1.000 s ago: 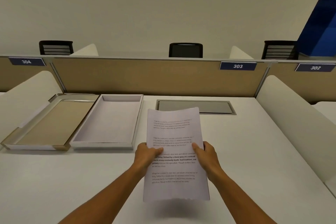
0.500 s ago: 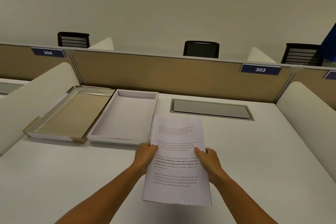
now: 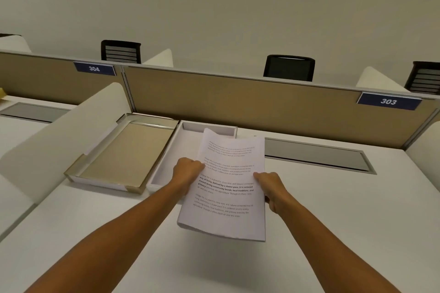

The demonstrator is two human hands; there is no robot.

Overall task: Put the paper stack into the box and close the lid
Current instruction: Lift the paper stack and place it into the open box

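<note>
I hold a stack of printed white paper [image 3: 228, 188] in the air above the desk, its far end over the right part of the shallow white box [image 3: 166, 164]. My left hand [image 3: 188, 171] grips the stack's left edge and my right hand [image 3: 271, 188] grips its right edge. The box lies open, and the paper and my left hand hide much of its inside. Its lid [image 3: 121, 152], beige inside with a metallic rim, lies upturned just left of the box, touching it.
A tan partition [image 3: 238, 102] with number plates 304 and 303 runs along the back of the white desk [image 3: 333, 221]. A grey cable flap [image 3: 314, 153] sits flush in the desk to the right of the box. White curved dividers stand at both sides.
Both hands have carried the paper stack forward and to the left, from over bare desk to partly over the box. The view has turned left.
</note>
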